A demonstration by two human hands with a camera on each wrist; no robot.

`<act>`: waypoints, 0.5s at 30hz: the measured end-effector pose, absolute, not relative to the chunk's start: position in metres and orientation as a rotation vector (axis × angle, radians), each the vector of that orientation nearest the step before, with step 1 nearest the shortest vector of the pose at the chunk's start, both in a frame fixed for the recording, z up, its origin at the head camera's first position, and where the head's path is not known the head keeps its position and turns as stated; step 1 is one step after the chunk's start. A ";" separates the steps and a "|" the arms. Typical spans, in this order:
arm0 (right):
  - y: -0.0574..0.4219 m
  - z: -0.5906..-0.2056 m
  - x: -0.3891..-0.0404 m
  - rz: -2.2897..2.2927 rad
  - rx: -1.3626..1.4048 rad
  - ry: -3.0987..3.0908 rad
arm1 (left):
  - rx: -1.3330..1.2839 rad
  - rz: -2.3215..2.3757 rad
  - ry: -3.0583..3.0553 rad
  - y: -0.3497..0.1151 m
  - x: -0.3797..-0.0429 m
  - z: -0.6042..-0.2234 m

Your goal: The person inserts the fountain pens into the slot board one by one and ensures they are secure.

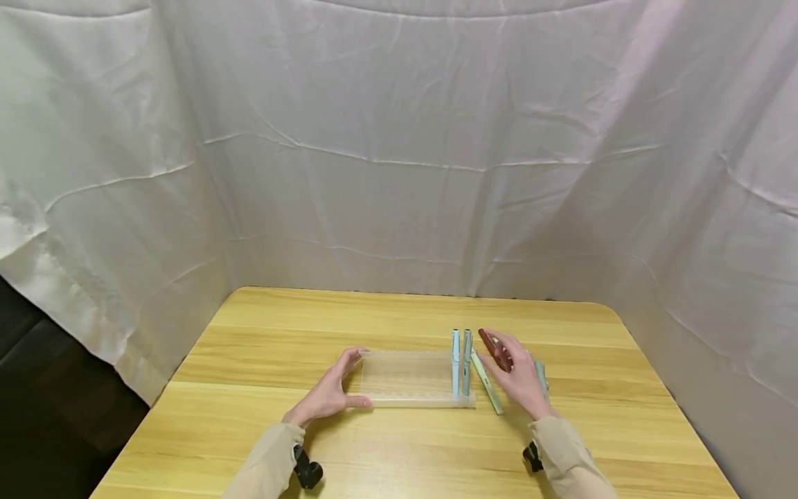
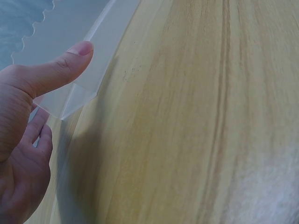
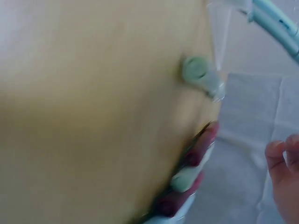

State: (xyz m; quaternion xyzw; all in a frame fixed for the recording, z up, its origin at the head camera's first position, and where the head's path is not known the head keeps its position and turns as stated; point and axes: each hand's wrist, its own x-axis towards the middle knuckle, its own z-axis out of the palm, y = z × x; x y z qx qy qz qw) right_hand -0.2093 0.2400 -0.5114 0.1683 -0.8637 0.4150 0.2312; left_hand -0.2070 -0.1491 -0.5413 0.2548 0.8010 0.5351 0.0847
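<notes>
A clear acrylic pen rack (image 1: 405, 378) with a scalloped edge stands mid-table. My left hand (image 1: 333, 391) grips its left end, thumb (image 2: 70, 60) on the front and the other fingers behind. Two capped pens, one light blue (image 1: 456, 364) and one grey-blue (image 1: 467, 364), stand side by side at the rack's right end. Just right of it lies a pale green pen (image 1: 488, 384). My right hand (image 1: 522, 374) hovers over a row of pens, fingers loosely bent with nothing between them. In that row are dark red pens (image 3: 198, 147) and a pale green one (image 3: 187, 177).
A grey-blue pen (image 1: 540, 374) shows beyond my right hand. The wooden table (image 1: 405, 450) has rounded far corners. Pale curtains (image 1: 374, 173) hang behind it and at both sides. Something black (image 1: 50, 388) is at the far left below the curtain.
</notes>
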 end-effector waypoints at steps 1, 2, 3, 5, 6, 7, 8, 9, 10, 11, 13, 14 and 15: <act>0.243 -0.513 -0.208 1.150 0.426 -2.413 | 0.757 1.592 2.392 -0.149 -0.207 -0.541; 0.246 -0.514 -0.207 1.170 0.395 -2.456 | 0.754 1.588 2.396 -0.149 -0.207 -0.541; 0.248 -0.515 -0.206 1.194 0.359 -2.506 | 0.754 1.585 2.399 -0.149 -0.207 -0.540; 0.250 -0.517 -0.204 1.256 0.299 -2.597 | 0.756 1.584 2.404 -0.149 -0.208 -0.540; 0.251 -0.518 -0.203 1.279 0.285 -2.633 | 0.762 1.582 2.405 -0.149 -0.208 -0.540; 0.251 -0.519 -0.203 1.299 0.270 -2.661 | 0.765 1.582 2.405 -0.149 -0.208 -0.541; 0.251 -0.520 -0.203 1.310 0.256 -2.680 | 0.767 1.583 2.405 -0.149 -0.208 -0.541; 0.250 -0.521 -0.203 1.313 0.243 -2.695 | 0.766 1.581 2.403 -0.149 -0.208 -0.541; 0.250 -0.521 -0.204 1.314 0.234 -2.704 | 0.765 1.579 2.401 -0.148 -0.208 -0.541; 0.249 -0.521 -0.205 1.307 0.229 -2.714 | 0.762 1.577 2.399 -0.148 -0.208 -0.541; 0.247 -0.523 -0.207 1.277 0.223 -2.734 | 0.754 1.575 2.400 -0.148 -0.208 -0.541; 0.246 -0.523 -0.209 1.268 0.219 -2.741 | 0.753 1.574 2.401 -0.148 -0.207 -0.541; 0.245 -0.523 -0.210 1.255 0.218 -2.755 | 0.751 1.573 2.402 -0.148 -0.207 -0.541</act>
